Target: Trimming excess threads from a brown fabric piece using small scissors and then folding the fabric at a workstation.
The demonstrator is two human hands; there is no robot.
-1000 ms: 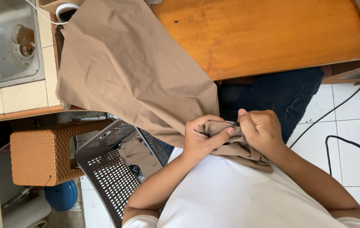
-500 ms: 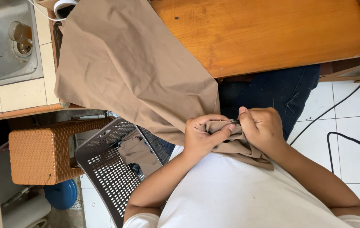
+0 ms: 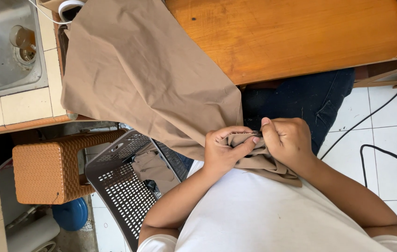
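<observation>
Tan cloth (image 3: 147,79) is bunched at one edge between both hands at lower centre of the frame, just above the person's white shirt (image 3: 263,214); the rest of it spreads up and to the upper left, draped over the edge of the wooden counter (image 3: 301,32) and partly over the tiled ledge beside it. Left hand (image 3: 224,151): fingers curled closed, thumb and fingers pinching a fold of the cloth. Right hand (image 3: 287,140): also closed on the same fold, thumb pointing toward the left hand; the two hands sit just beside each other, fingertips nearly touching over the gathered edge. A small dark item may sit at the pinch point, too small to tell. Below the counter edge, dark blue trousers (image 3: 301,98) show behind the hands. Left of the hands, lower left of centre: a grey perforated plastic basket (image 3: 119,186), tilted, with a piece of tan fabric inside. Further left: a woven brown plastic stool (image 3: 44,172), with a blue round object (image 3: 70,213) under it. Upper left corner: a steel sink (image 3: 2,51) set in pale tiles. Right side: white floor tiles with a black cable (image 3: 385,154) lying across them.
</observation>
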